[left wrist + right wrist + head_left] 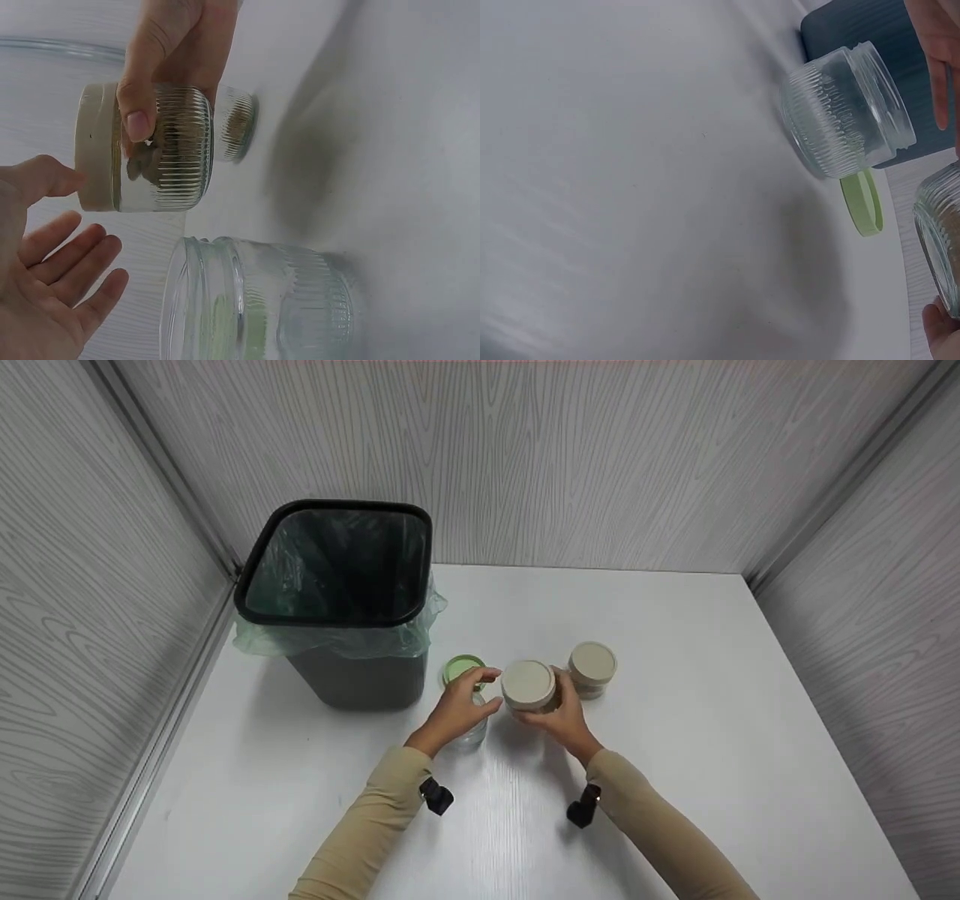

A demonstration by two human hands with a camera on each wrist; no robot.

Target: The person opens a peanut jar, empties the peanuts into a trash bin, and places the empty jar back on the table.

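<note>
Both forearms reach in from the near edge of the white table (675, 660) and meet near its middle. The right hand (564, 717) has its fingers and thumb curled round a ribbed glass jar with a beige lid (529, 685), holding it lifted just above the surface; the left wrist view shows the thumb pressed on the glass wall. The left hand (457, 706) holds nothing, its fingers relaxed and spread, hovering over an open, lidless glass jar (255, 304) that stands on the table just beside the held one. A green lid (462, 668) lies flat behind the open jar, near the black bin (337, 607) toward the far left corner. A second beige-lidded jar (592, 667) stands just behind the right hand.
</note>
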